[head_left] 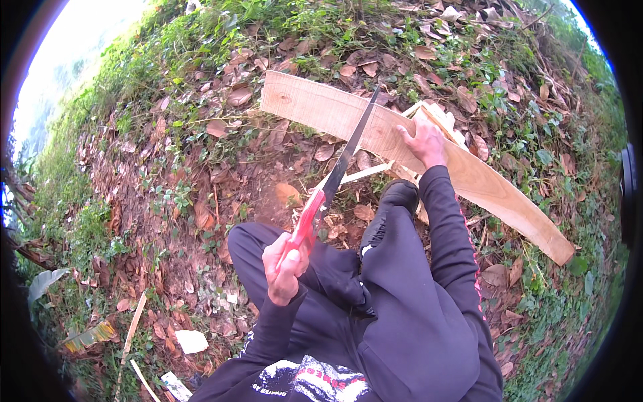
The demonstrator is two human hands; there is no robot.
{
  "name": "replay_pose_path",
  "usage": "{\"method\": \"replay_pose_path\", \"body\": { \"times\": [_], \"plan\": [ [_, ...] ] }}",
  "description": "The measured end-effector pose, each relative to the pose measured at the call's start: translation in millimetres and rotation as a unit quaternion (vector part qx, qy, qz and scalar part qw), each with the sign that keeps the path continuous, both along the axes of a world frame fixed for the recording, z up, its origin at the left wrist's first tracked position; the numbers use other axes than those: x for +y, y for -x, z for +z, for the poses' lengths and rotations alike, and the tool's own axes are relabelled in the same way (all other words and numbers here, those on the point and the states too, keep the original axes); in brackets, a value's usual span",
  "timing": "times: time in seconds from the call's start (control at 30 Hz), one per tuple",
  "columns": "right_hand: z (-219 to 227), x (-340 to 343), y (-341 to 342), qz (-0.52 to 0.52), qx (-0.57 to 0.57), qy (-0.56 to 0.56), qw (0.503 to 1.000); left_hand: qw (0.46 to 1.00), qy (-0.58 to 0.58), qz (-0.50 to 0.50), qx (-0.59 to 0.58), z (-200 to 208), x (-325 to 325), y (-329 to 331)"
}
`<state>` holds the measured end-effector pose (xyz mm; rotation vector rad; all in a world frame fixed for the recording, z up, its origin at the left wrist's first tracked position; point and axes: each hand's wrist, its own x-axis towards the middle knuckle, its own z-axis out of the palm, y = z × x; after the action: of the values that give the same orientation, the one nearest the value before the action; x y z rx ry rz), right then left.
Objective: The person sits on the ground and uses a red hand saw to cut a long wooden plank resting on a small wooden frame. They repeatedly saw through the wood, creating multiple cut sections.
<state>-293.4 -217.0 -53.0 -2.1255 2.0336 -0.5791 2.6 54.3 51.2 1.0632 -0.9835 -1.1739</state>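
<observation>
The left hand [284, 264] is closed around the smooth red handle of a saw [347, 153], whose dark, tapering metal blade crosses a long, pale board [489, 181] at the far side, grained and knotted towards its left end. The right hand [426, 142] lies on the wood, thumb spread. Curled, papery brown leaves [287, 193] litter the ground.

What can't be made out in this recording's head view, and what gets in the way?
All in the head view:
Teeth of the handsaw: too small to tell apart.
Rear of its red handle: covered by the left hand.
Whether the blade touches the wooden plank: unclear from above.
Plank's underside: hidden by its upper face.
Palm of the right hand: hidden by its back.
Pale wood strip, lower left: cut off by the bottom edge.
</observation>
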Motion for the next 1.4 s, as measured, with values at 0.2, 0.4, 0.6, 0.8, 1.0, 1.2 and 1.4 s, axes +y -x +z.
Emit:
{"method": "replay_pose_path", "body": {
  "times": [0.2,0.4,0.6,0.8,1.0,1.2,1.4],
  "plan": [
    [-6.9,-2.3,5.2,0.013,-0.012,0.031,0.999,1.000,-0.004,-0.014,-0.004,-5.1,-0.5,-5.2],
    [-6.6,-0.3,4.1,0.024,-0.017,0.052,0.998,0.998,-0.029,-0.016,-0.046,-2.3,3.6,-7.2],
    [-4.2,-0.2,3.3,0.016,-0.008,0.032,0.999,0.986,-0.016,-0.047,-0.162,12.6,4.1,-11.4],
    [-1.8,1.6,2.8,0.009,-0.008,0.027,1.000,0.987,-0.052,-0.023,-0.154,15.1,9.7,-11.9],
    [3.9,11.4,-2.2,0.018,0.010,0.040,0.999,0.989,-0.074,0.001,-0.128,13.7,-2.7,6.5],
    [-2.1,19.6,0.1,0.005,0.037,0.058,0.998,0.986,-0.070,0.022,-0.149,43.7,-29.9,20.8],
    [-3.3,15.1,1.2,0.004,0.032,0.088,0.996,0.989,-0.133,-0.057,-0.016,48.8,-33.9,-3.9]
  ]
}}
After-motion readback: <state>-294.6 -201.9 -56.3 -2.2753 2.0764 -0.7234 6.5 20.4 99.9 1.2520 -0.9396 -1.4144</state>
